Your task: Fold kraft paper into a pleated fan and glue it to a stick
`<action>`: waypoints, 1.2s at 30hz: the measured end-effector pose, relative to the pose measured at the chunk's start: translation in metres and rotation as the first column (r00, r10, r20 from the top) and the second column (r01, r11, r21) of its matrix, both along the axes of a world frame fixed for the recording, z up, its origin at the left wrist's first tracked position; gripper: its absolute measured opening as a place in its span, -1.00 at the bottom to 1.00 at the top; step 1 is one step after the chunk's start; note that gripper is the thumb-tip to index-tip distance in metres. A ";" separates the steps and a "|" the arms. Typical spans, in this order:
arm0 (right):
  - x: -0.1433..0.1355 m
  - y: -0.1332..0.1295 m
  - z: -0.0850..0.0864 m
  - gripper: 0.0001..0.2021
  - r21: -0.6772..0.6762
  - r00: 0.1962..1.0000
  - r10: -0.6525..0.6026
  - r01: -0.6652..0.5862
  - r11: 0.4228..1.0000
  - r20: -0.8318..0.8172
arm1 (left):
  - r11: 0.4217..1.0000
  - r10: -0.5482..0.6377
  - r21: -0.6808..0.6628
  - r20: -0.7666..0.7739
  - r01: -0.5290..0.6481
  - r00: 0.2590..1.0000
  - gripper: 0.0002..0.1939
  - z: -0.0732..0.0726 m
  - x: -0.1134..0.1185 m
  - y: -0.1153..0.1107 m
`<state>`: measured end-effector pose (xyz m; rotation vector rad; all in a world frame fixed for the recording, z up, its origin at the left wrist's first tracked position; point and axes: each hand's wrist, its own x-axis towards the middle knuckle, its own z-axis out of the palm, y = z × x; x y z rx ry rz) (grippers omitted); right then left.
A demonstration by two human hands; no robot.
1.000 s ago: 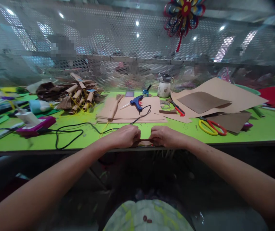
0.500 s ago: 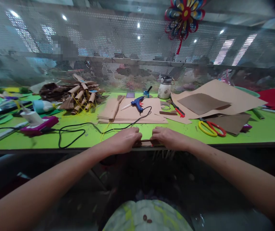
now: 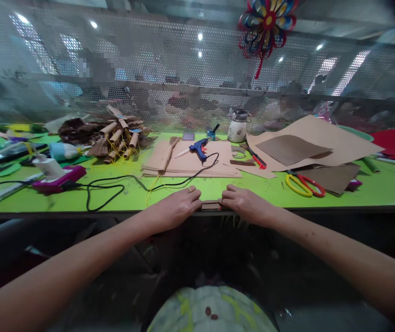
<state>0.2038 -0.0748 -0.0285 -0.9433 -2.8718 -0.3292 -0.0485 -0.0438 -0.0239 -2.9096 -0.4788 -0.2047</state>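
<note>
Strip [image 3: 211, 205]: brown paper, stretched between the two hands at the near edge of the green counter [image 3: 373, 196]; its ends disappear under the fingers.
Left hand [image 3: 178, 207]: palm down, knuckles up, fingers bent together and clamped on the strip's left end.
Right hand [image 3: 247, 204]: a near mirror of the other, fingers curled and clamped on the right end; the thumb is hard to make out from here.
Arms: both come in low from the sides, elbows wide, wrists just at the counter's edge.
Strip's progress: narrow and flat-looking, so I'd judge it's being worked along its length; whether it is folded or rolled, I cannot tell.
Done: one fringed roll [image 3: 166, 159] lies on the paper stack [image 3: 186, 163], and a heap of rolls [image 3: 116, 136] with yellow string sits off to the left; these look mostly made.
Left: the piece in hand seems unfinished, with no fringe or string showing on it.
Glue gun [image 3: 199, 148]: on the stack, untouched.
Cutter [image 3: 260, 163]: right of the stack, out of both hands.
</note>
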 end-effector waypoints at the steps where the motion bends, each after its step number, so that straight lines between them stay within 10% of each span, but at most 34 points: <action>1: 0.000 -0.002 -0.001 -0.81 0.017 1.000 -0.005 0.005 1.000 -0.001 | 1.000 -0.012 0.014 -0.011 0.013 1.000 -0.76 0.000 0.000 0.000; 10: -0.009 -0.015 -0.005 -0.83 0.074 0.999 -0.035 0.032 0.997 0.040 | 0.985 0.117 -0.137 0.047 -0.109 0.992 -0.79 0.010 -0.002 -0.001; 17: -0.018 -0.028 -0.017 -0.83 0.148 0.991 -0.133 0.130 0.980 0.009 | 0.810 0.516 -0.352 0.048 -0.469 0.855 -0.76 0.016 0.036 0.012; 23: -0.024 -0.034 -0.031 -0.66 0.185 0.979 -0.183 0.197 0.963 -0.091 | 0.691 0.483 -0.567 -0.101 -0.449 0.870 -0.85 0.015 0.042 0.025; 29: -0.015 -0.021 -0.015 -0.80 -0.063 0.919 -0.255 0.248 0.967 -0.301 | 0.606 0.425 -0.677 -0.167 -0.417 0.889 -0.86 0.017 0.041 0.032; 36: -0.015 0.014 0.002 -0.86 -0.277 0.856 -0.254 0.137 0.951 -0.449 | 0.795 0.319 -0.567 0.093 -0.213 0.943 -0.84 0.010 0.034 0.028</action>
